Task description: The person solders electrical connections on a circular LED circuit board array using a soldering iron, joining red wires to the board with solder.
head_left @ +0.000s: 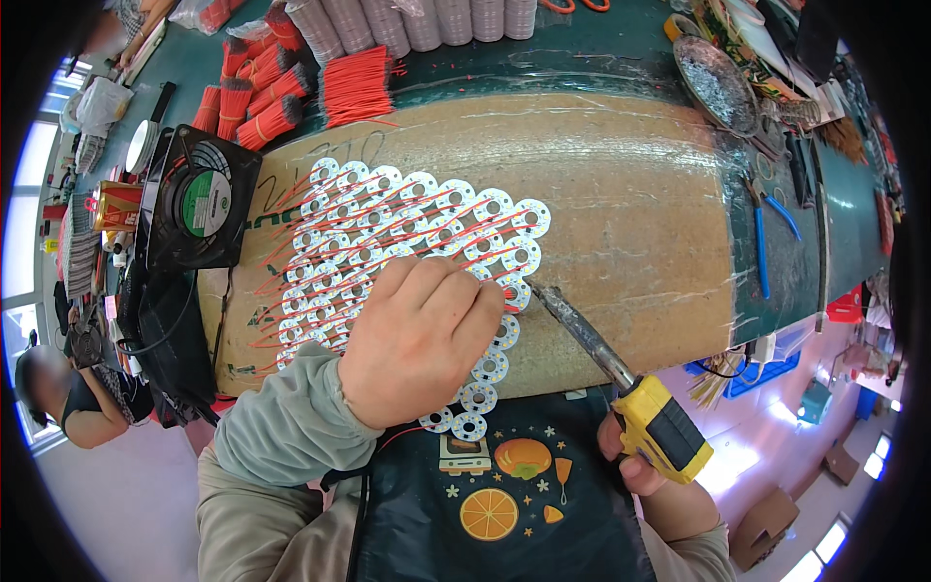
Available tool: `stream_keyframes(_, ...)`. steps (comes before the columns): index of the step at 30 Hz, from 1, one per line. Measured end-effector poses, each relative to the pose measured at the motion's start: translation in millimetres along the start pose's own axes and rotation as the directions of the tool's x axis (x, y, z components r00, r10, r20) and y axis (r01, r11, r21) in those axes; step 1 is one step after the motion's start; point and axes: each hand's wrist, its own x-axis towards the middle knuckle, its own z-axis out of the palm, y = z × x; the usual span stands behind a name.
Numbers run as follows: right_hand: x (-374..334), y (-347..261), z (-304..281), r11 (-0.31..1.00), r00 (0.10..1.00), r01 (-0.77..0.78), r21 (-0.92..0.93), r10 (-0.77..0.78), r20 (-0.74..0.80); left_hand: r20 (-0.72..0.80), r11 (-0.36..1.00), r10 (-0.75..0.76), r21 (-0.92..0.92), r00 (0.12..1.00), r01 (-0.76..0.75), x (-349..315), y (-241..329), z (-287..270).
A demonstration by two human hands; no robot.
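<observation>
A panel of round white LED boards (456,194), joined in rows with red wires (335,247) running across them, lies on a cardboard sheet. Its near end hangs past the cardboard edge onto my dark apron. My left hand (422,325) rests over the panel's middle with fingers curled down and pinched; the fingertips and what they hold are hidden, though red wire shows beside them. My right hand (635,466) grips the yellow handle of a soldering iron (664,427). The iron's dark tip reaches up-left to the edge of a board beside my left fingers; contact is unclear.
The cardboard sheet (640,223) covers the green table. A black fan (199,199) stands at left. Bundled red wires (257,92) and stacked round boards (407,24) sit at the back. Blue-handled pliers (761,238) and a metal dish (718,85) lie right. Another person (87,398) is far left.
</observation>
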Motion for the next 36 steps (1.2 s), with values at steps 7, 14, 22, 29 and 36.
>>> stream_keyframes(7,-2,-1,5,0.999,0.997,0.037,0.017,-0.035,-0.067,-0.006,1.0,0.014,0.003,1.0,-0.014,0,-1,0)
stream_keyframes(14,-2,-5,6,0.996,0.996,0.059,0.064,-0.054,-0.069,-0.156,1.0,-0.015,-0.022,0.988,0.012,5,4,-10)
stream_keyframes(22,-13,1,2,0.997,0.998,0.045,-0.065,-0.047,-0.044,-0.115,0.999,0.023,-0.032,0.993,-0.026,-4,8,-4)
stream_keyframes(29,-18,11,-4,0.997,0.999,0.025,-0.073,-0.022,0.04,-0.089,0.998,0.034,-0.052,0.995,-0.039,-4,8,1)
stream_keyframes(36,-15,6,1,0.994,1.0,-0.008,-0.11,0.009,0.012,-0.063,0.997,0.011,-0.071,0.998,-0.016,-3,8,3)
